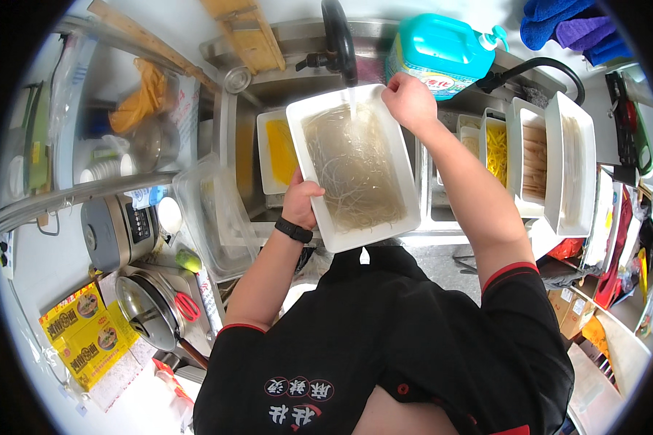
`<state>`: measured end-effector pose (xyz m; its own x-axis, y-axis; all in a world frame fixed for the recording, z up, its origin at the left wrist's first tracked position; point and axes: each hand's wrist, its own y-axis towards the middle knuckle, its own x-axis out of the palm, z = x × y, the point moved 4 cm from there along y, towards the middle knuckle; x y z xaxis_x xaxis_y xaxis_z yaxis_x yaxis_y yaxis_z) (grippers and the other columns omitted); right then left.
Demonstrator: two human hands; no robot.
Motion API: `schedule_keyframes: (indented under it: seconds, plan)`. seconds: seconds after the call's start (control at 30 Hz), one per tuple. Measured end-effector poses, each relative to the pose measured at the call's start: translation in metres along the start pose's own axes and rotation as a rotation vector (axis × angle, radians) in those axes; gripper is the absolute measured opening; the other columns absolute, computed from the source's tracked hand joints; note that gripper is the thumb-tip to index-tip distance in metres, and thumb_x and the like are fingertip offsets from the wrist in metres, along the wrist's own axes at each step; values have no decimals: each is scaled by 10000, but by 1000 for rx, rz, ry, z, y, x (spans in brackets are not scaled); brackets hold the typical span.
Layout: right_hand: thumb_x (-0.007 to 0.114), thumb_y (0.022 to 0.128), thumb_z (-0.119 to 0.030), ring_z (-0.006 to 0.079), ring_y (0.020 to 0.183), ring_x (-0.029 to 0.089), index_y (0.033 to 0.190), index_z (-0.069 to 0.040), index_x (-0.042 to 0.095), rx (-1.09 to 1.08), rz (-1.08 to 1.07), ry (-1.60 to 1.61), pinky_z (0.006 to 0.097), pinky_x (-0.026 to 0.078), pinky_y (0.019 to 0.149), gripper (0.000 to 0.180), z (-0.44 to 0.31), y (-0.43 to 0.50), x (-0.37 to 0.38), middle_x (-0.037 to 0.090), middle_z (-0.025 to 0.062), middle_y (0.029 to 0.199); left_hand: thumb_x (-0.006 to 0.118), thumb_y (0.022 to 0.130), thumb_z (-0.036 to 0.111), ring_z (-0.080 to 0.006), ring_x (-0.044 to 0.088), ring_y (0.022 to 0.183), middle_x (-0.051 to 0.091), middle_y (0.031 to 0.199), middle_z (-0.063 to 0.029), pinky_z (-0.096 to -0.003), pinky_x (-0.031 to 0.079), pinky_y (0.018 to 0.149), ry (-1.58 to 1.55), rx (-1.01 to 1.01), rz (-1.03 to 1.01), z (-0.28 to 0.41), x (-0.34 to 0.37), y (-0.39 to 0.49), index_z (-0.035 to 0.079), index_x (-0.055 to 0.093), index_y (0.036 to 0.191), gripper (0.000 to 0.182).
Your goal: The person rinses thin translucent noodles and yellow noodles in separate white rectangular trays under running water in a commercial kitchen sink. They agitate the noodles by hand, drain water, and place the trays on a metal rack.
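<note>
Both of my hands hold a white rectangular plastic tub (362, 168) over the steel sink. My left hand (302, 202) grips its near left side, thumb on the rim, and my right hand (411, 102) grips the far right corner. Translucent noodles (353, 190) lie under water in the tub. A stream of water falls into it from the black faucet (340, 46). Below and to the left, a white tub with yellow contents (280, 152) sits in the sink basin. Several white tubs stand at the right, one holding yellow strips (496, 155), another pale brown pieces (534, 163).
A turquoise jug with a pump (441, 51) stands behind the sink, beside a black hose (549, 61). Clear plastic lids (212, 217) lean at the sink's left edge. Farther left are a rice cooker (117, 231), a glass-lidded pan (147, 312) and red-handled scissors (186, 305).
</note>
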<state>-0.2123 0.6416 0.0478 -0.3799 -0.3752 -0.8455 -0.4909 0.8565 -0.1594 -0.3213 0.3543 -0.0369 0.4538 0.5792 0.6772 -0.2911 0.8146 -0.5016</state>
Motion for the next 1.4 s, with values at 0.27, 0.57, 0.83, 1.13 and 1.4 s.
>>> schedule_keyframes:
  seconds: [0.27,0.57,0.83,1.13,1.4]
  plan:
    - [653,830,-131,326,833,708,898,-84,654,-684,25,-406,466,588,714,83,-29,-83,16,698,132,891,506,730,-35,-368,643,1226,624,1352,-180,-515,536,1065,-66,-33,-41,2,14,-2,31,453,1484,759]
    - [724,823,-254,322,1137,610,1031,-121,682,-802,-27,-221,460,505,945,251,-57,-150,57,624,120,1182,504,732,-36,-343,635,1247,624,1376,-166,-497,522,1084,-34,-4,-76,-5,18,10,35,461,1495,767]
    - [738,851,-335,378,1247,565,1242,-107,689,-726,-169,-286,514,455,1077,455,-23,-134,52,604,158,1309,482,709,-53,-364,642,1226,614,1361,-186,-500,544,1048,-90,-56,-110,-6,24,6,4,473,1450,743]
    - [691,812,-97,317,1026,663,1052,-118,695,-722,-432,-397,454,518,933,241,-5,-182,-1,650,92,1035,522,722,14,-373,644,1216,632,1354,-201,-508,530,1057,-23,-83,-106,-2,23,8,-14,480,1463,743]
    - [696,803,-50,305,1068,669,1045,-135,741,-795,-372,-301,428,533,934,260,-2,-157,-7,679,79,1064,518,731,17,-369,650,1202,637,1326,-196,-493,540,1050,3,-82,-87,-8,14,4,-15,481,1458,729]
